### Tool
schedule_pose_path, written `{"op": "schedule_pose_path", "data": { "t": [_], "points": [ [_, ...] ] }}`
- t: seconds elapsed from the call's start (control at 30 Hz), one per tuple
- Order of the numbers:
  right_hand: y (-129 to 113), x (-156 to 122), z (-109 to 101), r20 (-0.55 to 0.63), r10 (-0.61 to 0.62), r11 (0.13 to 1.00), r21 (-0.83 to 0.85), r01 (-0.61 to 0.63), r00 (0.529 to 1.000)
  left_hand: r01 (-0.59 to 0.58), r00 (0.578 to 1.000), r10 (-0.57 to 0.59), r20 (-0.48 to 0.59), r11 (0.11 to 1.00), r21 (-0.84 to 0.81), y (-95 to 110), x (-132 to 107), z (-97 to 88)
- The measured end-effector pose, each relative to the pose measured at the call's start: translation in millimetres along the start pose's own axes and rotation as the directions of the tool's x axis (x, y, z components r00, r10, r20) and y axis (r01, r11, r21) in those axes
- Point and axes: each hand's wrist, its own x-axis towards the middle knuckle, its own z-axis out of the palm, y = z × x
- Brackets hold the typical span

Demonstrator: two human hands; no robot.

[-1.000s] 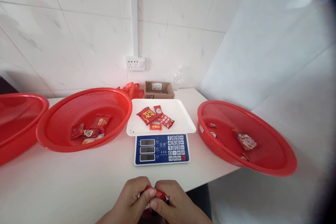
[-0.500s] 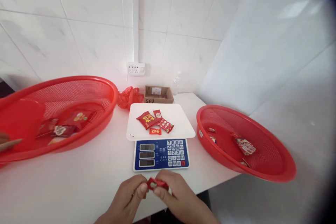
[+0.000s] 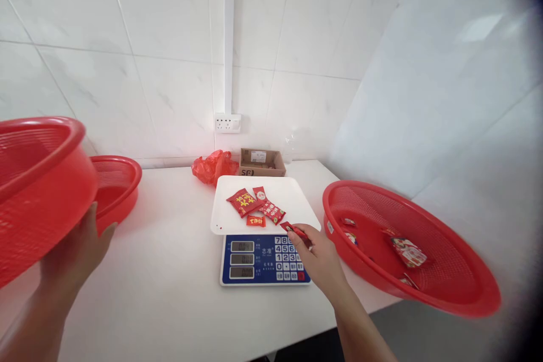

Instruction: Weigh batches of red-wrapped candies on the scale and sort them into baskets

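My left hand [image 3: 78, 246] is pressed against the lower side of a large red plastic basket [image 3: 51, 198] at the left, holding it up. The thumb stands apart; the other fingers are partly hidden by the basket. My right hand [image 3: 318, 257] pinches a small red snack packet [image 3: 300, 233] over the front right corner of the scale's white tray [image 3: 223, 203]. On that tray lie a red packet with yellow lettering [image 3: 245, 202], a longer red packet [image 3: 274, 212] and a small orange-red packet [image 3: 255, 221]. Below is the scale's blue keypad panel [image 3: 263, 266].
A second red basket [image 3: 134, 174] stands behind the raised one. At the right, another red basket [image 3: 470, 294] holds several packets. Against the tiled wall are a crumpled red plastic bag [image 3: 214, 167] and a small cardboard box [image 3: 263, 163]. A wall socket [image 3: 228, 123] sits above them.
My hands have parted: the left went to the left basket, the right moved up and right with the packet. The left basket has shifted left and up, revealing another basket behind it.
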Motion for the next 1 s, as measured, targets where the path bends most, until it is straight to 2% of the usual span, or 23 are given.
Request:
{"op": "schedule_pose_path", "data": {
  "t": [0.07, 0.13, 0.2, 0.3, 0.4, 0.57, 0.67, 0.77, 0.83, 0.9, 0.97, 1.0],
  "points": [
    [-0.2, 0.9, 0.8, 0.015, 0.002, 1.000, -0.011, -0.002, 1.000, 0.048, 0.993, -0.072, 0.093, 0.971, 0.235, -10.7, 2.0, -3.5],
    [-0.2, 4.8, 0.7, 0.010, 0.002, 1.000, -0.029, -0.002, 1.000, 0.035, 0.980, -0.113, 0.162, 0.907, 0.420, -9.9, 1.0, -1.9],
    [1.0, 11.9, 0.6, 0.000, 0.004, 0.998, -0.061, -0.004, 1.000, -0.017, 0.981, -0.069, 0.180, 0.898, 0.439, 0.5, -1.5, 2.7],
    [6.1, 28.3, 2.8, -0.011, -0.004, 0.992, -0.126, 0.002, 1.000, -0.099, 0.984, 0.035, 0.175, 0.922, 0.373, 27.2, -7.9, 10.8],
    [12.9, 50.4, 9.2, -0.001, -0.005, 0.980, -0.198, 0.005, 1.000, -0.178, 0.975, 0.133, 0.177, 0.946, 0.271, 56.6, -18.3, 18.7],
    [18.1, 83.3, 24.2, 0.062, 0.026, 0.954, -0.301, -0.006, 0.998, -0.208, 0.967, 0.196, 0.160, 0.976, 0.063, 95.2, -38.9, 26.7],
    [14.9, 91.8, 30.6, 0.063, 0.009, 0.944, -0.329, 0.013, 0.998, -0.225, 0.963, 0.233, 0.133, 0.972, -0.073, 108.5, -47.3, 26.6],
    [8.3, 94.0, 32.5, 0.015, 0.013, 0.944, -0.330, -0.007, 1.000, -0.223, 0.968, 0.246, 0.057, 0.940, -0.259, 114.4, -50.7, 25.1],
    [3.0, 94.3, 31.1, -0.023, 0.041, 0.944, -0.326, -0.046, 0.999, -0.225, 0.969, 0.246, -0.003, 0.879, -0.420, 116.9, -51.9, 23.5],
    [-3.0, 94.1, 28.5, -0.041, 0.057, 0.942, -0.329, -0.067, 0.998, -0.183, 0.977, 0.214, -0.021, 0.773, -0.607, 121.3, -54.2, 20.5],
    [-11.2, 91.5, 26.8, -0.038, 0.037, 0.946, -0.322, -0.048, 0.999, -0.044, 0.983, 0.166, 0.074, 0.614, -0.788, 130.3, -58.8, 15.8],
    [-16.7, 88.4, 27.0, -0.026, 0.017, 0.955, -0.295, -0.023, 1.000, 0.071, 0.973, 0.151, 0.173, 0.519, -0.852, 136.8, -61.7, 13.0]
  ]
}}
